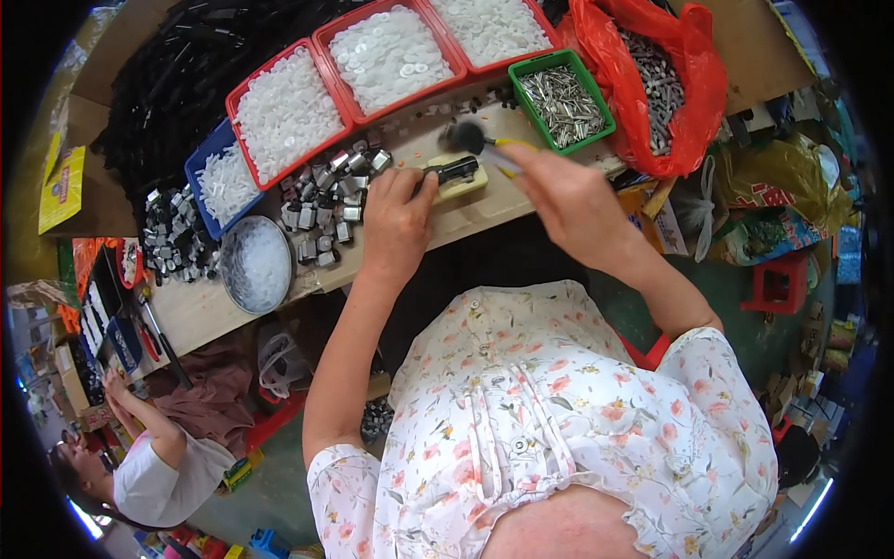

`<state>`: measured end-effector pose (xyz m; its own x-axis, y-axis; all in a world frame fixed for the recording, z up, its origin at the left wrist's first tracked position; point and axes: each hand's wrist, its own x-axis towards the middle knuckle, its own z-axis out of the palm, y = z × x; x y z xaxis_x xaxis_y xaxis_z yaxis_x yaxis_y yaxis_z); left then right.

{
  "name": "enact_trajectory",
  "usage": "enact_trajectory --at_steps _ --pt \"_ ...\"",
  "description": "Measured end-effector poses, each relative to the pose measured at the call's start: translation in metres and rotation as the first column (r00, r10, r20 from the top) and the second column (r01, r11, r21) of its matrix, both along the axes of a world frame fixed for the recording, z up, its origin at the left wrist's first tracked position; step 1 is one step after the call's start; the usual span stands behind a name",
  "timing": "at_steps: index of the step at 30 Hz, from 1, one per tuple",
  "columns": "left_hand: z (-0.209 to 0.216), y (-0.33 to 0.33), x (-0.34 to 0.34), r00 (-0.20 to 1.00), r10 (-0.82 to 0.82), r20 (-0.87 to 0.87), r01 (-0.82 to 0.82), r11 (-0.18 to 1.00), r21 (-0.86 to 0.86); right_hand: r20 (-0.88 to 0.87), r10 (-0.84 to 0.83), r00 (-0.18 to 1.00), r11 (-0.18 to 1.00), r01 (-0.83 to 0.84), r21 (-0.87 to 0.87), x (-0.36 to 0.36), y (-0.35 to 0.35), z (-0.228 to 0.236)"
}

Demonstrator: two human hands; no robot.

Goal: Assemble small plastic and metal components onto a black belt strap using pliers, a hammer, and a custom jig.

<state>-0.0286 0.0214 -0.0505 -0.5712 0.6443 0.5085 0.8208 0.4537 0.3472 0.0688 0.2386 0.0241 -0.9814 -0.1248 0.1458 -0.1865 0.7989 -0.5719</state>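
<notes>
My right hand (573, 200) is closed round the yellow-and-black handle of a hammer, whose dark head (463, 138) is smeared by motion above the bench. Under it lies a cream block (464, 184) near the bench's front edge, with a black elongated part (454, 170) resting on it. My left hand (399, 219) grips that part's left end, fingers bent over it. Loose silver-and-black metal pieces (321, 200) are heaped just left of my left hand. A green tray (563, 101) of small metal pins stands beyond my right hand.
Red trays (352, 116) of white plastic pieces line the back, with a blue tray (191, 177) and round metal bowl (255, 312) at left. A red bag (712, 112) of grey parts stands right. Black parts (149, 121) pile up far left. Another person (168, 475) sits lower left.
</notes>
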Motion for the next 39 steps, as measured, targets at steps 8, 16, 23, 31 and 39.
enact_trajectory --at_steps 8,16,23,31,39 --pt "0.003 0.006 -0.001 1.0 0.016 -0.003 -0.016 1.0 -0.006 0.19 -0.067 0.979 0.985 0.035 0.166 -0.007 0.002 -0.02" --pt "0.005 0.002 -0.005 0.994 0.031 0.1 -0.037 0.997 0.067 -0.225 -0.244 0.943 0.965 0.26 0.043 -0.013 0.07 -0.001" --pt "0.015 0.002 -0.013 0.975 0.009 0.221 -0.035 0.993 0.114 -0.406 -0.539 0.738 0.726 0.651 0.22 -0.01 0.214 -0.028" --pt "0.039 -0.003 -0.013 0.107 -0.484 0.868 -0.493 0.733 0.469 -0.381 -0.514 0.768 0.642 0.64 0.423 -0.017 0.277 -0.08" --pt "0.038 -0.011 0.002 -0.167 -0.725 0.668 -0.593 0.615 0.52 -0.461 -0.16 0.873 0.963 0.24 0.12 -0.02 0.121 -0.003"
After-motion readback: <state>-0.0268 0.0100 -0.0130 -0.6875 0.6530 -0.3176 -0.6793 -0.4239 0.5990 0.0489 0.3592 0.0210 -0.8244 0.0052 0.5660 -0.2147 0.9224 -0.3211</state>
